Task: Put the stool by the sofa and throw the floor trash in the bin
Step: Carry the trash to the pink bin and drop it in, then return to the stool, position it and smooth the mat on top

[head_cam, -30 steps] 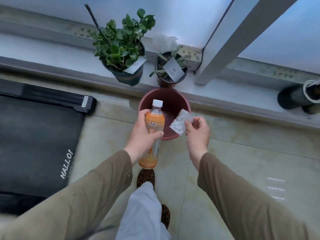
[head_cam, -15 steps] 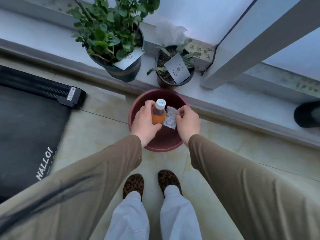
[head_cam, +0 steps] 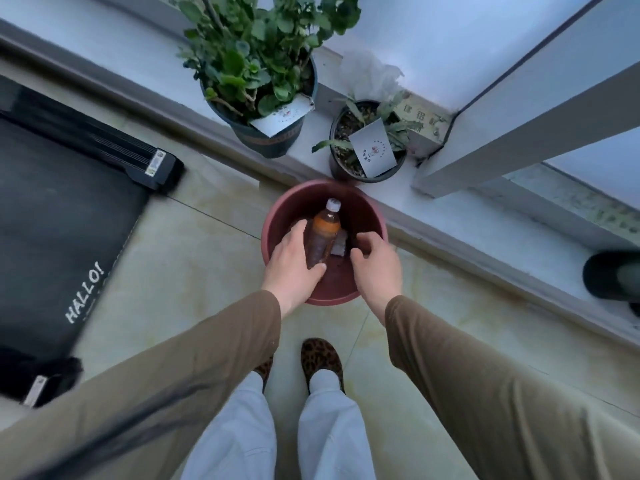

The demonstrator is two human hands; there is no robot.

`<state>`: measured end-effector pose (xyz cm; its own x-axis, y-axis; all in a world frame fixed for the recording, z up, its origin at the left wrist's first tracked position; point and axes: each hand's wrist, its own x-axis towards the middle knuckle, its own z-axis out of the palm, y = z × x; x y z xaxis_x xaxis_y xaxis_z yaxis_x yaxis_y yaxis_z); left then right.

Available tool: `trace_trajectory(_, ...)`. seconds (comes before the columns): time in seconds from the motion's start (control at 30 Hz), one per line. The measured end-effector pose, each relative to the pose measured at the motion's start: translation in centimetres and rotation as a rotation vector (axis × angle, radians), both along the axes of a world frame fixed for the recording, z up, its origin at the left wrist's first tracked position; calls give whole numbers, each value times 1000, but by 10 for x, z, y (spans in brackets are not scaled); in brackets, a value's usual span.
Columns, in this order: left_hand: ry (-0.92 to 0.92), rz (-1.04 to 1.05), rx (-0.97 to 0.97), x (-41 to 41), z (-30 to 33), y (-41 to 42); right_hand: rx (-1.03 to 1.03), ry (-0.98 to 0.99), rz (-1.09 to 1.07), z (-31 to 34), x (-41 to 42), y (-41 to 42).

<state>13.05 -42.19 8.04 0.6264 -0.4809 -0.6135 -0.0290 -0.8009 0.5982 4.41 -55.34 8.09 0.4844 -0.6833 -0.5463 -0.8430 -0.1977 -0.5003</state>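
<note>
Red plastic bin [head_cam: 277, 233] sits on the floor with the bottle [head_cam: 322, 233] and a small clear wrapper [head_cam: 339, 244] inside. Over the bin, the left hand [head_cam: 294, 265] is spread open and the right hand [head_cam: 375, 268] is loosely curled, both empty. Trash looks done. Next, pull both hands out; no stool is in sight.

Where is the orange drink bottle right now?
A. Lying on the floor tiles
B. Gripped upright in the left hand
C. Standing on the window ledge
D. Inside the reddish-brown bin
D: the orange drink bottle lies down inside the reddish-brown bin, beside a small plastic wrapper, with the left hand and right hand open above the rim.
</note>
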Motion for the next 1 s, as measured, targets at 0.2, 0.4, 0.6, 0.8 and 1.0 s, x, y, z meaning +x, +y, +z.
trace_trajectory(0.2,13,157,-67,-24,60,40,81,-147,-91,42,-6,24)
trace_trajectory(0.4,121,620,-133,-43,101,100,245,-277,-100,84,15,67)
trace_trajectory(0.6,151,1154,-215,-56,131,180,350,-284,103,115,42,137)
trace_trajectory(0.8,134,1478,-302,-80,151,264,427,-281,335,138,60,224)
trace_trajectory(1.0,72,1752,-380,-108,164,337,442,-252,530,151,66,310)
